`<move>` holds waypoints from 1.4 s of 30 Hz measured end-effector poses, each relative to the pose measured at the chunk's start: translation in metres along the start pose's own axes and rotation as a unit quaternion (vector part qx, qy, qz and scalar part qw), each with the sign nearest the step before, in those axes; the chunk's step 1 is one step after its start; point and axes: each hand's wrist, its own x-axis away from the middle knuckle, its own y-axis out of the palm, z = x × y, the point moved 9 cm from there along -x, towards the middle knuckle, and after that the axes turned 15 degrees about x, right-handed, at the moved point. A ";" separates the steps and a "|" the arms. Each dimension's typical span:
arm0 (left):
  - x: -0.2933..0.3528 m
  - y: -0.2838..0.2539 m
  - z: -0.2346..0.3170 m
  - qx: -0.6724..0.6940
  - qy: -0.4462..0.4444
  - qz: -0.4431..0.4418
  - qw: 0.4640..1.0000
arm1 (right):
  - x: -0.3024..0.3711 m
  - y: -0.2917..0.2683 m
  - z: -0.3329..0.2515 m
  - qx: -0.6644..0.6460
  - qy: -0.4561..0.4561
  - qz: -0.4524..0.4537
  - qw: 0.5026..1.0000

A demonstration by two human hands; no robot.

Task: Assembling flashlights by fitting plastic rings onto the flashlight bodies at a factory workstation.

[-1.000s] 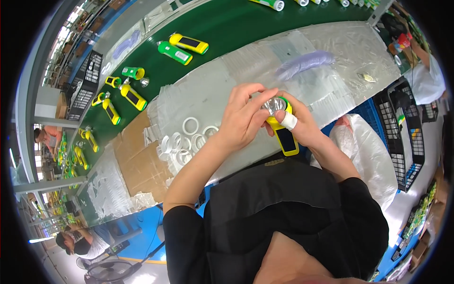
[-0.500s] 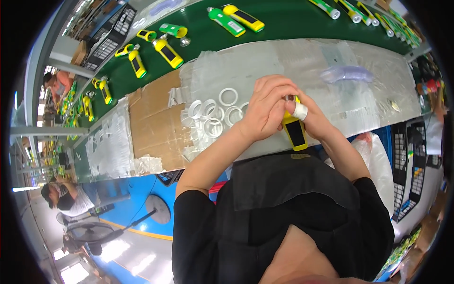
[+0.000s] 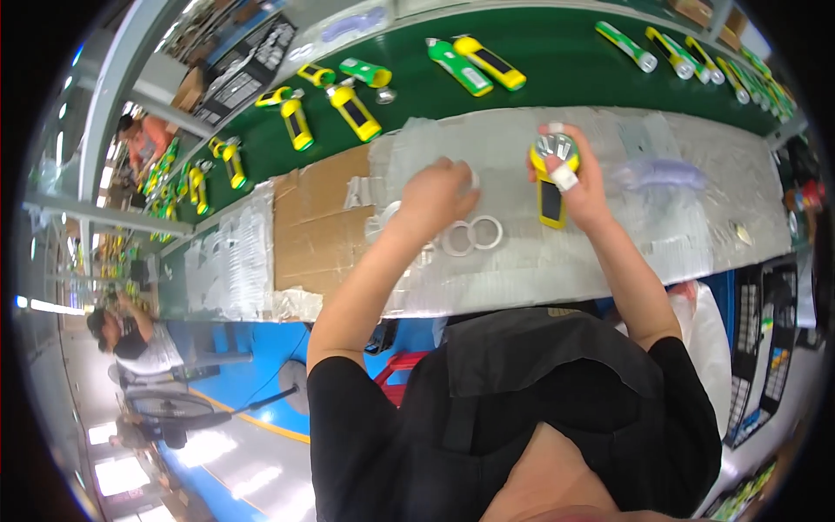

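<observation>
Above the grey, plastic-covered worktop (image 3: 665, 233), my right hand (image 3: 586, 190) is clasped around a yellow torch with a dark panel and a shiny round head (image 3: 549, 202), its head pointing away from me. My left hand (image 3: 433, 198), blurred, is among the thin white rings (image 3: 499, 241) left of it; I cannot tell whether its fingers grip one. Beyond, yellow and green torches (image 3: 494, 65) lie on a dark green surface (image 3: 561, 70).

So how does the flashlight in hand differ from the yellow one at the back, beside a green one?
The held flashlight is gripped by the right hand; the far flashlight lies on the green surface. The held flashlight shows a shiny round front; the far flashlight shows none. Both are yellow with a dark panel.
</observation>
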 end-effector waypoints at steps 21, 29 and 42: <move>-0.022 -0.050 0.130 0.235 0.269 0.094 0.929 | -0.007 -0.034 -0.052 0.151 -0.157 -0.040 0.975; -0.032 -0.018 0.159 0.211 0.275 0.087 0.934 | -0.013 -0.055 -0.098 0.439 -0.161 -0.210 0.859; -0.038 -0.006 0.152 0.286 0.273 0.109 0.912 | -0.032 -0.030 -0.098 0.559 -0.058 -0.326 0.760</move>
